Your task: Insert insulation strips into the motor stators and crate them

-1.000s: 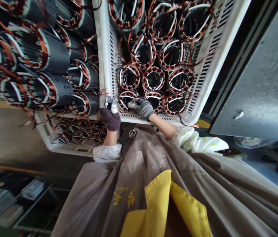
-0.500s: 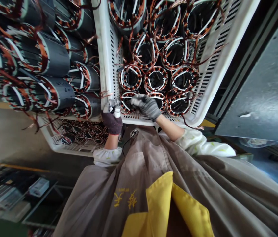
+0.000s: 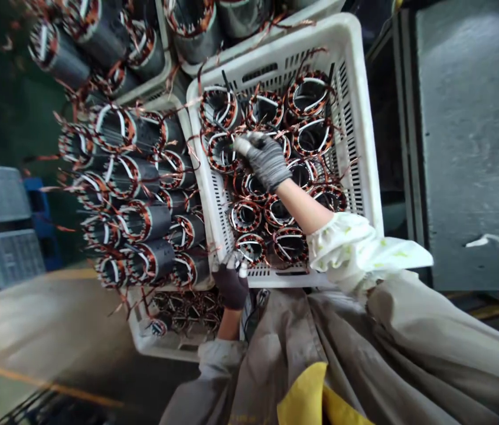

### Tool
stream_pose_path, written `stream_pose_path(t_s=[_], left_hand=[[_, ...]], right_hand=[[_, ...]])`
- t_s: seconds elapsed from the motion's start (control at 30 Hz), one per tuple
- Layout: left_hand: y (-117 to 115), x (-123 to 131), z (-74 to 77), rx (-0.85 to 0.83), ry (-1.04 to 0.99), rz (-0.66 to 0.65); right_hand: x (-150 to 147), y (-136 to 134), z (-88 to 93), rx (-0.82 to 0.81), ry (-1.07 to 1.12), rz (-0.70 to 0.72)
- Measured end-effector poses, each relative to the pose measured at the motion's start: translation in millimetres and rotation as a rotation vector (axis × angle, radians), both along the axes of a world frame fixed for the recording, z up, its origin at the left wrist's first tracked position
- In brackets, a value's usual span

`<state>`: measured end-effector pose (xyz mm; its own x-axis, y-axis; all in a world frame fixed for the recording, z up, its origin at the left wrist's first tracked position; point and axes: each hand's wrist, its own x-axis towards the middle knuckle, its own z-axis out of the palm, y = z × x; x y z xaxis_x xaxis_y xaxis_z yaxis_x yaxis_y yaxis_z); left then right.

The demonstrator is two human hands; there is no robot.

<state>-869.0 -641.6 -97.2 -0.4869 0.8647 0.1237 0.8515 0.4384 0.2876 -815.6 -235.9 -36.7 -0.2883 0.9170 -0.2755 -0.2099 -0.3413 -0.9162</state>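
My right hand (image 3: 264,158), in a grey striped glove with whitish fingertips, reaches over a white slotted plastic crate (image 3: 367,147). Its fingers are bent together at the right edge of a motor stator (image 3: 222,152) with copper windings and white sleeving. What lies between the fingertips is hidden. My left hand (image 3: 232,283), in a dark glove with pale fingertips, has its fingers curled over the crate's near left corner. Several more stators stand upright in this crate, among them one at the near left (image 3: 250,249), with loose copper leads sticking out between them.
To the left, a stack of stators (image 3: 147,221) lies on its side in another crate, leads hanging outward. A lower crate (image 3: 173,351) holds more wound parts. Further crates of stators (image 3: 240,18) stand beyond. A grey metal panel (image 3: 479,153) borders the right side.
My right hand has moved away from me, from the near row of stators to one further back on the left. The left hand stays by the crate corner. The view has shifted and turned.
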Motion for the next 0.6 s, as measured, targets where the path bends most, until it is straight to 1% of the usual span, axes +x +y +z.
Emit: stream_pose_path(t_s=[0.07,0.13,0.2,0.27,0.4,0.5,0.6], left_hand=[[-4,-1,0.6,-0.022,-0.009,-0.010],[-7,-2,0.4,-0.019,-0.003,-0.003],[-9,-3,-0.4,-0.019,-0.002,0.007],[-9,-3,-1.0,-0.033,-0.025,0.011],[-9,-4,-1.9,-0.047,-0.058,0.010],[-10,-4,-3.6,-0.035,-0.031,-0.003],[-10,-4,-4.5,-0.023,-0.034,-0.046]], right_hand=[[-24,4,-18.2,0.004,-0.055,0.053],[-38,5,-35.2,0.008,-0.124,0.094],[-45,5,-48.0,0.004,-0.176,0.122],[-47,4,-56.0,0.002,-0.187,0.145],[-47,3,-60.4,0.035,-0.159,0.178],[-44,4,-55.9,0.067,-0.227,0.215],[-42,4,-49.2,0.092,-0.323,0.238]])
